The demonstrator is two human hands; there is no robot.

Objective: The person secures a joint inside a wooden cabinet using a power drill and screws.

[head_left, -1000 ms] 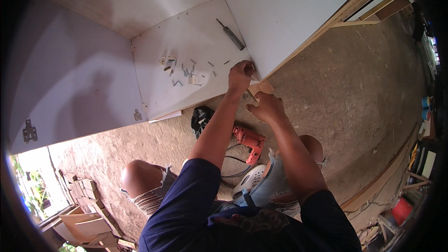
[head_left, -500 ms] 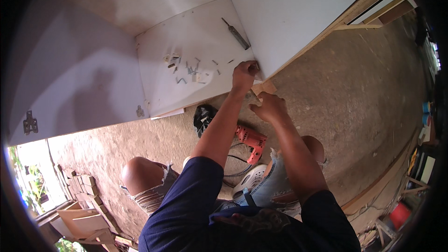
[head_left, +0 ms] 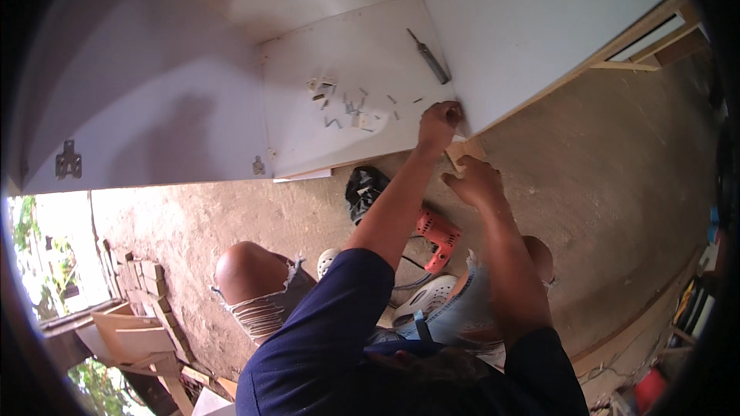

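Observation:
In the head view my left hand (head_left: pixel 440 123) is at the bottom right corner of the white cabinet (head_left: pixel 347 146), fingers curled around something small that I cannot make out. My right hand (head_left: pixel 477 179) is just below it, thumb and fingers apart, beside a light wood piece (head_left: pixel 472 150). Loose screws (head_left: pixel 358 108) and small pale hinge fittings (head_left: pixel 321 86) lie scattered on the white panel. A dark slim tool with a thin shaft (head_left: pixel 432 61) lies along the right side panel (head_left: pixel 539 23).
A red corded drill (head_left: pixel 437 235) and a black bag (head_left: pixel 364 192) lie on the concrete floor below the cabinet, between my knees and the panel. Metal hinges (head_left: pixel 68 159) sit on the left panel (head_left: pixel 146 54). Wood offcuts (head_left: pixel 142 285) lie at lower left, more boards at right.
The view has shifted, so the cabinet appears farther right. Both hands stay near the same corner, with little movement relative to it.

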